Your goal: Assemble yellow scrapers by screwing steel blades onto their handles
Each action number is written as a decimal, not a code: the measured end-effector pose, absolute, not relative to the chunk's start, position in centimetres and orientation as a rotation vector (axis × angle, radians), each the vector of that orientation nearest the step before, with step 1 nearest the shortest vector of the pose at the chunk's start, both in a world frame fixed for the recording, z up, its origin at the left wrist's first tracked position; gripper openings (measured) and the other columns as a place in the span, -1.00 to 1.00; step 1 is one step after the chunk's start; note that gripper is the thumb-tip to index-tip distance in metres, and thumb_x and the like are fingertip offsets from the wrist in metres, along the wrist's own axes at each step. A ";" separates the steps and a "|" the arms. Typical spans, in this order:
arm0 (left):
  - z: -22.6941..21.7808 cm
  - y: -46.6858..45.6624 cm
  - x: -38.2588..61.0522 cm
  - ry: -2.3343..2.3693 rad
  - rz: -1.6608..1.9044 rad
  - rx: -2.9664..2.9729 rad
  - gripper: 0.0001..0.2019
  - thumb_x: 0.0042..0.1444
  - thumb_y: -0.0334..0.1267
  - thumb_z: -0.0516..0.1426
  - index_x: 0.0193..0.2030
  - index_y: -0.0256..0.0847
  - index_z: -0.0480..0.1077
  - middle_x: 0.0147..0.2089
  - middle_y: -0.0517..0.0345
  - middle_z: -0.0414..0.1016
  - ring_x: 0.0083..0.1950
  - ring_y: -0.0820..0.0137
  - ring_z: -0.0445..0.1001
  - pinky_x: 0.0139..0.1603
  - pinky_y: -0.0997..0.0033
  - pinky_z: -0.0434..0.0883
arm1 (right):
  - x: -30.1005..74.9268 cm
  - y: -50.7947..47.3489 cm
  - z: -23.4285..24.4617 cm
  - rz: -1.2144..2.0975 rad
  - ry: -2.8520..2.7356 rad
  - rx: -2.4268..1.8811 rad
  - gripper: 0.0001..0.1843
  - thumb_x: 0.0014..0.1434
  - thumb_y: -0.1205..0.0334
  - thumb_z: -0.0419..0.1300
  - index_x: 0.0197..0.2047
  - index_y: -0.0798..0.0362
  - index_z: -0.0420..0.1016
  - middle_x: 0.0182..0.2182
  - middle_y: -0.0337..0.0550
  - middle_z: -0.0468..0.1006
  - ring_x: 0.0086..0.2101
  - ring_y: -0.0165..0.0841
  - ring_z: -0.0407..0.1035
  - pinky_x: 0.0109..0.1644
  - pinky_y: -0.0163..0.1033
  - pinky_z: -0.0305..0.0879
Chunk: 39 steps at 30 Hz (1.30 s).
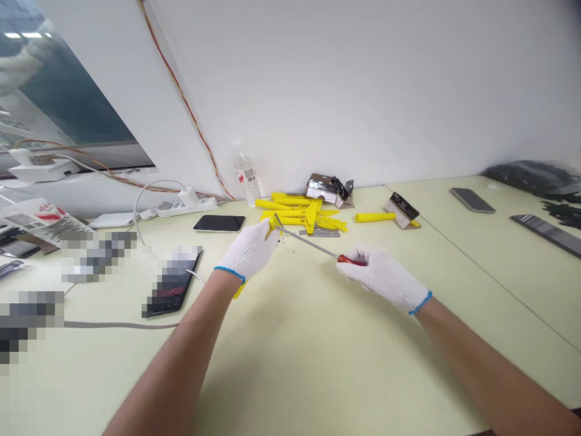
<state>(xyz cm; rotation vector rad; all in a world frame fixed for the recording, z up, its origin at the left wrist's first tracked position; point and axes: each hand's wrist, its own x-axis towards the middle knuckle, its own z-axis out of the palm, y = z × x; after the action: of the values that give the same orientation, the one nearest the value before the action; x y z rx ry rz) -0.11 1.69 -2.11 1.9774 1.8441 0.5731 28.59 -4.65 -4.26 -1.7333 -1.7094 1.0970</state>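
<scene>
My left hand [251, 250], in a white knit glove, is closed around a yellow scraper [274, 223]. Its head with a grey blade shows above the fingers, and the handle end sticks out below the wrist. In my right hand [384, 275], also gloved, is a screwdriver [348, 260] with a red handle and a long metal shaft. The shaft points left and its tip meets the scraper head; whether it sits in a screw is too small to tell. Just beyond lies a pile of yellow scrapers [312, 215], with loose grey blades [324, 232] at its near edge.
An opened black-and-white box [322, 186] rests behind the pile. Right of it lies another yellow scraper [374, 217] with a small box [403, 210]. A water bottle [247, 178] stands by the wall. Phones [219, 223], cables and a power strip [188, 206] occupy the left side.
</scene>
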 end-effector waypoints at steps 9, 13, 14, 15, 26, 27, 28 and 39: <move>-2.3 2.0 -0.5 1.830 0.605 2.112 -0.79 0.42 -0.09 0.00 -0.16 -0.14 0.30 -0.43 0.15 0.39 -0.47 0.42 0.34 -0.35 0.43 0.09 | 28.5 -4.8 -4.2 0.906 -1.906 -1.732 -0.58 0.35 -0.18 0.11 -0.24 0.05 0.40 -0.40 -0.25 0.43 -0.43 -0.42 0.23 -0.35 -0.30 0.11; -2.3 2.1 -0.6 1.834 0.627 2.112 -0.80 0.42 -0.08 0.00 -0.11 -0.13 0.31 -0.42 0.15 0.41 -0.49 0.42 0.36 -0.36 0.44 0.10 | 28.6 -4.9 -4.0 1.036 -1.782 -1.790 -0.59 0.19 -0.14 0.30 -0.21 0.04 0.41 -0.39 -0.26 0.46 -0.43 -0.42 0.27 -0.39 -0.33 0.11; -2.2 2.1 -0.6 1.836 0.630 2.109 -0.80 0.42 -0.08 0.00 -0.11 -0.13 0.32 -0.42 0.15 0.42 -0.49 0.43 0.36 -0.37 0.44 0.10 | 28.6 -4.8 -4.2 0.964 -1.773 -1.771 -0.60 0.19 -0.14 0.30 -0.21 0.05 0.44 -0.37 -0.23 0.49 -0.40 -0.40 0.31 -0.36 -0.32 0.15; -2.2 2.1 -0.6 1.834 0.635 2.106 -0.79 0.42 -0.07 0.00 -0.12 -0.13 0.32 -0.42 0.15 0.42 -0.49 0.43 0.36 -0.37 0.44 0.10 | 28.5 -4.8 -4.5 0.872 -1.779 -1.739 -0.62 0.22 -0.14 0.27 -0.20 0.04 0.48 -0.34 -0.21 0.52 -0.37 -0.37 0.35 -0.32 -0.30 0.18; -2.7 2.2 -0.6 1.809 0.637 2.125 -0.80 0.41 -0.07 0.00 -0.13 -0.13 0.31 -0.44 0.16 0.38 -0.49 0.41 0.37 -0.38 0.42 0.07 | 28.3 -5.1 -3.6 1.221 -1.724 -1.649 -0.61 0.33 -0.16 0.14 -0.24 0.02 0.37 -0.48 -0.27 0.39 -0.53 -0.45 0.12 -0.44 -0.31 0.03; -2.8 2.2 -0.6 1.807 0.637 2.123 -0.80 0.41 -0.07 0.00 -0.13 -0.13 0.31 -0.44 0.16 0.39 -0.49 0.41 0.38 -0.37 0.42 0.07 | 28.3 -5.1 -3.4 1.337 -1.682 -1.666 -0.63 0.30 -0.14 0.18 -0.24 0.02 0.33 -0.50 -0.30 0.35 -0.56 -0.48 0.05 -0.47 -0.32 -0.04; -2.8 2.2 -0.6 1.806 0.635 2.118 -0.80 0.41 -0.07 0.00 -0.14 -0.13 0.31 -0.44 0.16 0.39 -0.49 0.40 0.38 -0.37 0.42 0.07 | 28.4 -5.1 -3.4 1.364 -1.672 -1.690 -0.65 0.25 -0.10 0.23 -0.24 0.01 0.32 -0.50 -0.32 0.34 -0.56 -0.49 0.02 -0.48 -0.32 -0.07; -2.1 2.0 -0.5 1.796 0.612 2.129 -0.82 0.41 -0.09 -0.02 -0.16 -0.11 0.26 -0.42 0.15 0.42 -0.48 0.38 0.33 -0.35 0.39 0.09 | 28.2 -5.1 -4.6 0.668 -1.988 -1.705 -0.55 0.42 -0.16 0.03 -0.28 0.04 0.40 -0.40 -0.21 0.49 -0.40 -0.36 0.32 -0.29 -0.26 0.15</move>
<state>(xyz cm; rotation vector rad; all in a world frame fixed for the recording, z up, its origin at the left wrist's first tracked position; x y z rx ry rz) -0.52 1.96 -2.12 2.1295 1.7964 0.6118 28.18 -5.08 -4.59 -1.7054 -1.9877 0.6679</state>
